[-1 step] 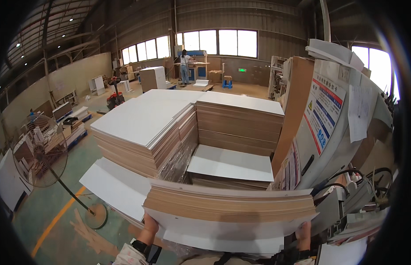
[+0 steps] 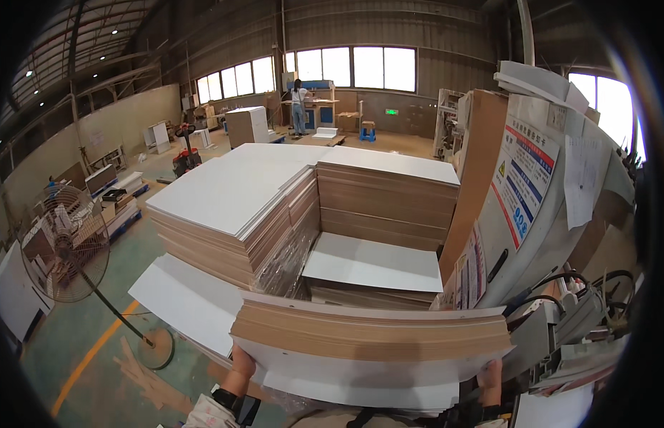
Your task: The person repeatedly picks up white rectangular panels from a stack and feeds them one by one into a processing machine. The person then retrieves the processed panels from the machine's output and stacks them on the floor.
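Note:
A thick stack of white-faced boards with brown edges (image 2: 375, 331) lies across in front of me, close to my body. My left hand (image 2: 243, 359) grips its left end from below, fingers mostly hidden behind the boards. At the opposite end my right hand (image 2: 490, 372) holds the lower right corner, its fingers curled and partly hidden. The bottom board's white face (image 2: 368, 367) tilts toward me. Beneath it another white panel (image 2: 360, 392) shows. Just beyond the held stack is a lower pile topped by a white board (image 2: 375, 262).
Tall board piles (image 2: 232, 189) stand ahead, with plastic wrap (image 2: 285, 257) on one side. A grey machine cabinet (image 2: 539, 178) with posters and cables rises on the right. A floor fan (image 2: 64, 246) stands left, near wood strips (image 2: 150, 378). Another person (image 2: 298, 107) stands at a far machine.

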### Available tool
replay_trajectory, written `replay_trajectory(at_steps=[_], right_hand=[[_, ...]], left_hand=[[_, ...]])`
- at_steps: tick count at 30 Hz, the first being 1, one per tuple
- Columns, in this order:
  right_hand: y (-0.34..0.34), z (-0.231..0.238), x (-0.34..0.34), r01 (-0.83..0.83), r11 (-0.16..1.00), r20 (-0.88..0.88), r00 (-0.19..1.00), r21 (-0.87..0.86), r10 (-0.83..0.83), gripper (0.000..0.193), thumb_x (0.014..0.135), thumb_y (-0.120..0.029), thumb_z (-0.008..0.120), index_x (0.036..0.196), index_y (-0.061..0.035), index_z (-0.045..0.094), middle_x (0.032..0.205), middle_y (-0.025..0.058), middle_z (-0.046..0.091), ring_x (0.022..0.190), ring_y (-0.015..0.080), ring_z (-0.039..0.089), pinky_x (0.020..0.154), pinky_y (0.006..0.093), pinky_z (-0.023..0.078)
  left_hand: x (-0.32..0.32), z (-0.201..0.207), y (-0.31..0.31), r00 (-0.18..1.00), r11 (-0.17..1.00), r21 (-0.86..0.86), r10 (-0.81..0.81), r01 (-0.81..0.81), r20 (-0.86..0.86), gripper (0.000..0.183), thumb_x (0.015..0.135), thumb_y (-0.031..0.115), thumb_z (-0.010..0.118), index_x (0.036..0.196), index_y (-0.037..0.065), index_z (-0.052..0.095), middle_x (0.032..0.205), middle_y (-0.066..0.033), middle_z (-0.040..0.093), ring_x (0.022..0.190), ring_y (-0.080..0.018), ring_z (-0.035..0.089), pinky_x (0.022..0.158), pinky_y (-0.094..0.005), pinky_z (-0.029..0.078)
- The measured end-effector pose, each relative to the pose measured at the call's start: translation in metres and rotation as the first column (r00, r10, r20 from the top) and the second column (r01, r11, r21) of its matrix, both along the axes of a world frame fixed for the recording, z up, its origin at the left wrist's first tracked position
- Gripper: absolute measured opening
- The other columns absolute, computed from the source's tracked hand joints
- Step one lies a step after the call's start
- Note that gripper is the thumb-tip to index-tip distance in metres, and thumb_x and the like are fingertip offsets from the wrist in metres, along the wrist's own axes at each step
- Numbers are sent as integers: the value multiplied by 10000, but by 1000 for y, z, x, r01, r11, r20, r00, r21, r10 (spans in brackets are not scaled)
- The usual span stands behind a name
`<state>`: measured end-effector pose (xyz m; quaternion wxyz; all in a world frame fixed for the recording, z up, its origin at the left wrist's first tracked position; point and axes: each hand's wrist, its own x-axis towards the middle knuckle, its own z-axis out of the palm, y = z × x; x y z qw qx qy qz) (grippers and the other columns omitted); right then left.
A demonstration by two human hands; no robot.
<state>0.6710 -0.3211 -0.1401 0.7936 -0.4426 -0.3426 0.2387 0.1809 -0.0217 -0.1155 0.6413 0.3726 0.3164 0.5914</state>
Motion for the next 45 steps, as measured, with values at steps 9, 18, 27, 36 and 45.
replay_trajectory(at_steps=[9,18,27,36,45], right_hand=[[-6,-7,11,-40,998,-196,979,51,49,853,733,-535,659,1316,-8,329,1248,109,468,1138,236,468,927,394,408],[-6,-13,14,-55,994,-309,948,98,83,775,784,-482,636,1312,0,338,1240,118,480,1130,234,480,916,392,416],[14,48,-43,-48,951,-284,958,-304,-42,738,803,-460,616,1306,6,344,1238,122,482,1131,235,480,921,392,411],[39,41,-83,-246,822,-322,943,-513,80,700,821,-437,596,1299,12,351,1235,126,485,1133,237,479,927,392,405],[68,37,-118,-438,717,-320,897,-542,306,663,839,-415,576,1293,17,358,1233,130,488,1134,238,479,932,392,400]], left_hand=[[-10,45,6,955,935,-202,-298,290,-5,684,909,593,264,1322,60,373,1283,-96,466,1162,-227,457,978,-369,372],[-10,19,15,969,970,-106,-230,220,-88,467,915,361,434,1252,38,455,1205,-107,534,1067,-229,543,918,-357,444],[-16,6,6,957,930,-241,-290,278,-15,965,777,757,172,1401,22,209,1443,-116,260,1324,-246,243,1077,-408,232],[-14,-37,1,948,948,142,-255,284,-191,952,684,554,590,1372,-17,262,1352,-136,367,1254,-229,326,1022,-361,273],[-46,54,-102,955,965,237,-40,113,-294,923,667,500,704,1340,-13,335,1267,-114,448,1187,-201,390,991,-329,306]])
